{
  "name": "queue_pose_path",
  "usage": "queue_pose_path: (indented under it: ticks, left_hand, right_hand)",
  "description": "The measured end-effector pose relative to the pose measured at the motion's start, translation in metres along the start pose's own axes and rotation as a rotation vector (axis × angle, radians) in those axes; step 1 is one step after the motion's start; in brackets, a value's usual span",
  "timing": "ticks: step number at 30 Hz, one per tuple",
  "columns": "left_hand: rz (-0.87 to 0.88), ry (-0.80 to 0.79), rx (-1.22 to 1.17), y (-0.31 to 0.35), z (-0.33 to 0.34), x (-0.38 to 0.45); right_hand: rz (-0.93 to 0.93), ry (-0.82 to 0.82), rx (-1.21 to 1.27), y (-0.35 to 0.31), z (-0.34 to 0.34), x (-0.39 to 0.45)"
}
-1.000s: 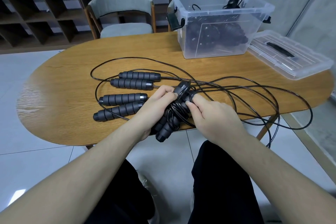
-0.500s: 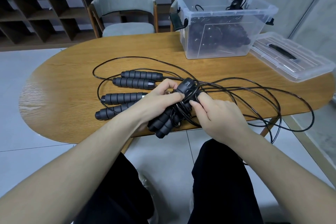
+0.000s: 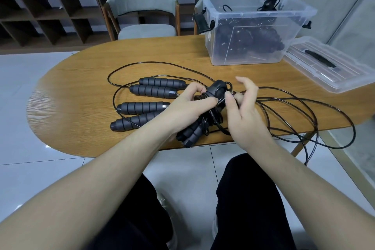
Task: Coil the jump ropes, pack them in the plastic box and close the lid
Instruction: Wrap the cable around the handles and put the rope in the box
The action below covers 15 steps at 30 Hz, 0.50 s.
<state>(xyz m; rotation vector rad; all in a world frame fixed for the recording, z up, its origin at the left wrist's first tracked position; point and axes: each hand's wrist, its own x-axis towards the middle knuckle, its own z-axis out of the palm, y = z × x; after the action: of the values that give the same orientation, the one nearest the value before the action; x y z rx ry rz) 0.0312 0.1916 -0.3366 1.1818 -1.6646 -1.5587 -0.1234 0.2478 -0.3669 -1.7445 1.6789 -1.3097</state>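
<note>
My left hand [image 3: 188, 107] grips a coiled black jump rope bundle [image 3: 205, 115] by its two handles, above the table's near edge. My right hand [image 3: 242, 109] pinches the rope's thin cord beside the bundle's top, with its other fingers spread. Loose cord [image 3: 316, 115] trails right in loops and hangs over the table edge. Several more black foam handles [image 3: 156, 89] lie on the wooden table [image 3: 81, 107] to the left. The clear plastic box [image 3: 251, 32] stands at the back right, holding coiled ropes. Its lid [image 3: 332, 65] lies beside it on the right.
Two grey chairs [image 3: 142, 6] stand behind the table, in front of dark shelving [image 3: 40, 10]. A glass wall runs along the right. My legs in dark trousers are below the table edge over a tiled floor.
My right hand has lifted and opened its fingers while drawing the cord around the bundle. The left hand keeps its grip on the handles, a little higher.
</note>
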Motion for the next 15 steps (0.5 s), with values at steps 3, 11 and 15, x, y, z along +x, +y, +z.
queue_pose_path:
  ticks: [3, 11, 15]
  left_hand:
    - [0.056, 0.038, 0.153, 0.002, -0.002, 0.000]
    - [0.085, 0.105, 0.269, 0.002, -0.001, -0.003]
    - [0.111, 0.140, 0.312, 0.001, 0.004, 0.001]
  right_hand:
    - [-0.039, -0.014, -0.055, -0.001, -0.001, 0.003]
    - [-0.164, 0.280, -0.222, 0.001, -0.008, 0.015]
    - [-0.219, 0.275, -0.148, -0.007, -0.006, 0.018]
